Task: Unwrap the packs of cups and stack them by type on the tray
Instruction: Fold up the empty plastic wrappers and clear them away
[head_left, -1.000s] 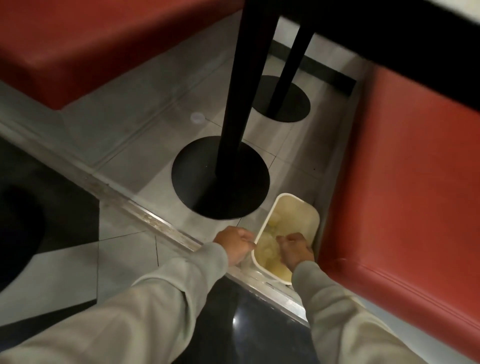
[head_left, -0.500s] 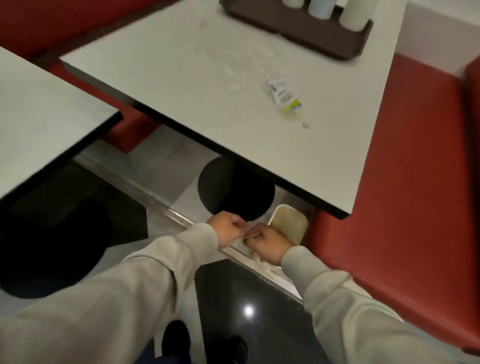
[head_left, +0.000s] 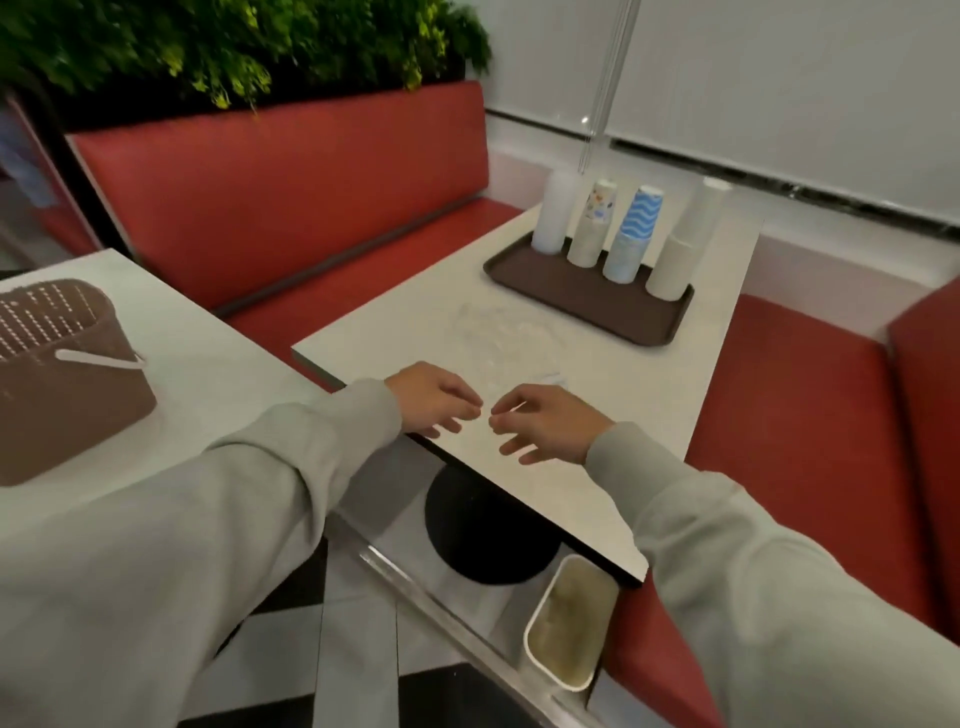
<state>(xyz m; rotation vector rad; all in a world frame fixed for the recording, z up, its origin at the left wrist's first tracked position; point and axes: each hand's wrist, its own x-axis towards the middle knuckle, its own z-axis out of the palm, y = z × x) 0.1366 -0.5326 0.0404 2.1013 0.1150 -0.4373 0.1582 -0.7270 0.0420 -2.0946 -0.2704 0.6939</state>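
4 cup stacks (head_left: 631, 239), 2 patterned, on tray (head_left: 597, 312), left grip (head_left: 434, 402), right grip (head_left: 540, 423) spread

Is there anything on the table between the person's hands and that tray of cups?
Only a crumpled clear wrapper lies on the tabletop between the left hand, the right hand and the tray. Nothing else visible blocks the way.

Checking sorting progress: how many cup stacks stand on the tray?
5, in a row on the brown tray: frosted white stack leftmost, patterned stack, blue-wave stack, short white stack, and tall white stack partly hidden behind it.
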